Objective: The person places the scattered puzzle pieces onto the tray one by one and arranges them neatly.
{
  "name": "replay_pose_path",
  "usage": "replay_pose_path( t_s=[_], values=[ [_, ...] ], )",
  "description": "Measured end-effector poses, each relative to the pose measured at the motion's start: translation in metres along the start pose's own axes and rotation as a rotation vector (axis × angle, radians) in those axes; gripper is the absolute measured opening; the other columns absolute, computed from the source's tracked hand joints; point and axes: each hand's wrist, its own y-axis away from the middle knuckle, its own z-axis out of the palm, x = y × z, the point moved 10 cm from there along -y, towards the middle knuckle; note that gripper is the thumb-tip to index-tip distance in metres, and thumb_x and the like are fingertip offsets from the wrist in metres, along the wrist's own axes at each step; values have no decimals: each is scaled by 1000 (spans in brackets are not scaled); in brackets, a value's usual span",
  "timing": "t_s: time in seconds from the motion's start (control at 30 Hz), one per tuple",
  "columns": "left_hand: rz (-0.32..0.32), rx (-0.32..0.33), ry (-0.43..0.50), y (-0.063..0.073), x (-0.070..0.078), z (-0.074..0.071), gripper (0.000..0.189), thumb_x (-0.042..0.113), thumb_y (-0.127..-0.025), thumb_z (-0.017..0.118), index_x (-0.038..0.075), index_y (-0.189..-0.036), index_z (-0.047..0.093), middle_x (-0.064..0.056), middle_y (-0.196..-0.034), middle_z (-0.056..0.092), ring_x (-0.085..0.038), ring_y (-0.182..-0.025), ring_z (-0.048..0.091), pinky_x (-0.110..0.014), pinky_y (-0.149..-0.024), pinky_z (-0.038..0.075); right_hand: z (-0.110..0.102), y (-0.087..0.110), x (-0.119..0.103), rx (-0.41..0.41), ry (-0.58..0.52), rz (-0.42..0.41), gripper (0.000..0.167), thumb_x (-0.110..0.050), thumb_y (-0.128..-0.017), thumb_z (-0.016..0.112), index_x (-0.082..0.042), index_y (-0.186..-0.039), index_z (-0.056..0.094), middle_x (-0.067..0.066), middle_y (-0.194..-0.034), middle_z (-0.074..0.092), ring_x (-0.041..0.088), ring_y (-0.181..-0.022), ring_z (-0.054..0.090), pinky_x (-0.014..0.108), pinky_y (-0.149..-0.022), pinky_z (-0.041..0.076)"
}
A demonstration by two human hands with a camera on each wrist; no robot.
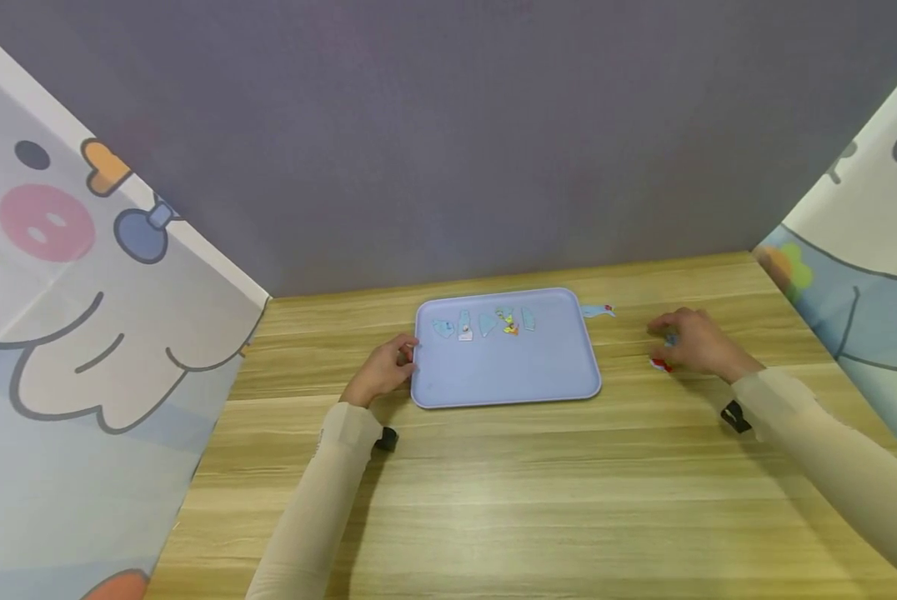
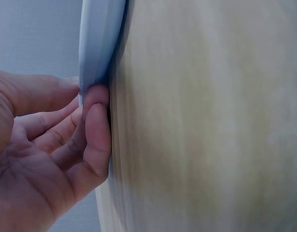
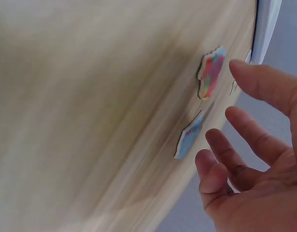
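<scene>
Judged part-complete: at least five flat light-blue pieces (image 1: 488, 326) in the rectangular lavender tray (image 1: 508, 371), left hand (image 1: 383, 368) pinching its rim; three printed pieces (image 1: 597, 311) outside on wood-grain desk (image 1: 538, 492), right hand (image 1: 699, 343) fingers released.

Plain periwinkle tray (image 1: 508, 367) at the left hand (image 1: 383, 367); its pieces (image 1: 488, 324) mostly light blue, one splashed yellow and orange. Nearest the right hand (image 1: 694, 340), a red piece (image 3: 213, 72) touched with green and a blue piece (image 3: 190, 137) flecked red. Under both hands, yellow-brown table (image 1: 538, 483) streaked with darker grain; at the wrists, cream sleeves (image 1: 306, 508); beyond, grey wall (image 1: 448, 167)
</scene>
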Motion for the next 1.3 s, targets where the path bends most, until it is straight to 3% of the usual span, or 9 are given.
replay_pose_path(
  t_s=[0.37,0.5,0.73,0.9,1.03,1.3],
  values=[
    [2,4,-12,-2,-1,0,40,-1,-86,62,-1,-125,51,-11,-94,57,-18,-76,59,-31,-69,49,2,16,-1,22,71,-4,45,-16,-76,77,8,-110,62,31,-109,55,51,-103,42,60,-87,32],
    [-2,2,-4,-1,-1,0,40,-2,-86,62,-1,-125,51,-11,-94,56,-18,-75,59,-31,-68,49,2,19,1,28,71,11,45,-17,-75,78,7,-110,62,31,-109,54,50,-101,43,61,-84,34],
    [5,2,-16,0,0,-1,40,-2,-86,62,-2,-125,51,-11,-94,57,-18,-75,58,-31,-69,49,5,22,-9,42,69,-64,33,-8,-72,79,2,-102,68,16,-94,64,36,-87,56,54,-78,41],
    [1,2,-6,0,0,-1,40,-2,-86,62,-1,-125,51,-11,-95,57,-18,-76,59,-31,-70,49,7,23,-9,30,42,-38,32,-2,-73,75,5,-103,67,22,-98,64,41,-92,56,56,-80,42],
    [2,5,-11,0,0,-1,41,-1,-86,63,-1,-125,51,-11,-95,57,-17,-76,59,-32,-71,49,8,23,-10,19,38,-34,32,-2,-74,74,7,-103,66,24,-100,64,42,-93,57,56,-81,43],
    [2,-2,-13,0,2,0,41,-1,-87,62,-1,-126,50,-11,-96,56,-17,-74,57,-31,-70,48,8,20,-9,29,45,-4,32,-11,-73,77,3,-100,67,10,-89,66,26,-80,59,41,-70,44]
  ],
)
